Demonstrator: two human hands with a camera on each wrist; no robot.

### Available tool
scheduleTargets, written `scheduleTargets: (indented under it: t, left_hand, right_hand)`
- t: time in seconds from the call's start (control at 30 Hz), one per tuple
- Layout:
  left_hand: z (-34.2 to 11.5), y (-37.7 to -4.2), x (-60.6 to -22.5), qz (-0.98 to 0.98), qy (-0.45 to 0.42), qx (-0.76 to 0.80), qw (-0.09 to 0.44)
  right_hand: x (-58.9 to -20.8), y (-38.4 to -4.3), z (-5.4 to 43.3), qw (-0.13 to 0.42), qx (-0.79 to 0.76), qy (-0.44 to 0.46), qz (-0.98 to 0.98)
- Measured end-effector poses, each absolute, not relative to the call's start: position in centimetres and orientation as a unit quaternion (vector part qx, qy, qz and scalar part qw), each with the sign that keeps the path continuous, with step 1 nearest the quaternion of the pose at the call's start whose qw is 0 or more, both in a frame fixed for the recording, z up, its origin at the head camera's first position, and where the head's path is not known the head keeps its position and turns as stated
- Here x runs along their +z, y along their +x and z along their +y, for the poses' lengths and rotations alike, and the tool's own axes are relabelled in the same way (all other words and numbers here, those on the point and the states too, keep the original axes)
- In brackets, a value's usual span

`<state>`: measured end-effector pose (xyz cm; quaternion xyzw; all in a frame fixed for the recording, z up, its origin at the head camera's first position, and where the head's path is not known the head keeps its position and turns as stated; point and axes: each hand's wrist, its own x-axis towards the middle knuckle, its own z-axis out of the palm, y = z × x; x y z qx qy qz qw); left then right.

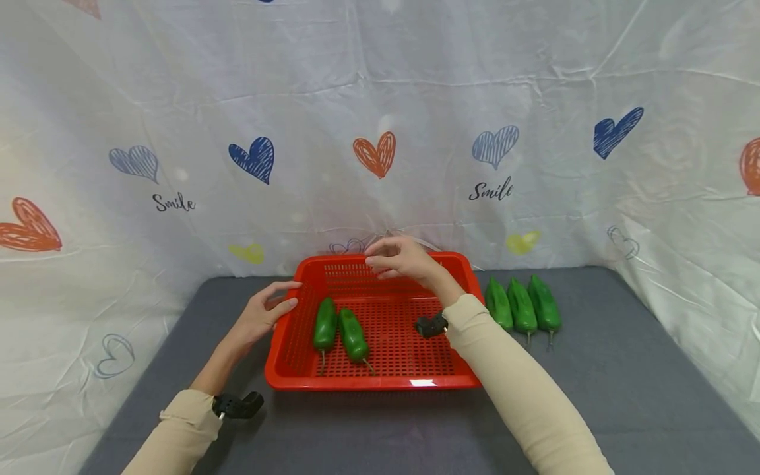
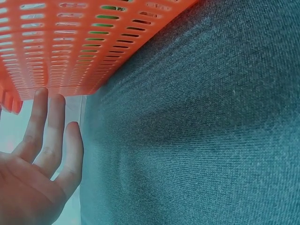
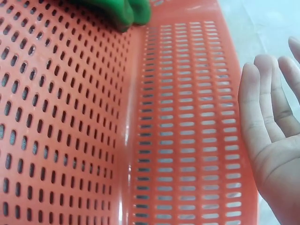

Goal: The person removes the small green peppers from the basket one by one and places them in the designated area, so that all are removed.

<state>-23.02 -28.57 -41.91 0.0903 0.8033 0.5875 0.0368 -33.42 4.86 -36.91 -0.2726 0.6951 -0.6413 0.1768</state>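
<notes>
Peppers [image 1: 324, 324] lie in a basket [image 1: 368, 383]; left hand [image 1: 264, 313], fingers spread, at its left rim; right hand [image 1: 408, 258], fingers loosely bent, near the back rim.

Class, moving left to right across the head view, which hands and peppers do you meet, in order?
Left hand, first pepper, second pepper, right hand, third pepper, fourth pepper, fifth pepper.

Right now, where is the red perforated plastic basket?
In the head view, the basket sits mid-table on the grey cloth, between the left hand at its left rim and three long green peppers to its right.
</notes>
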Motion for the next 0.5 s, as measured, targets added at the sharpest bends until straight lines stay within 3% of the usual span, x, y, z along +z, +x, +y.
scheduleTargets:
  t: [0.5]
  left_hand:
    - [-28.5,-22.9,-41.8,0.812,0.082,0.577,0.036]
  right_hand:
    - [-39.7,-33.5,3.7,0.251,-0.6,-0.281,0.706]
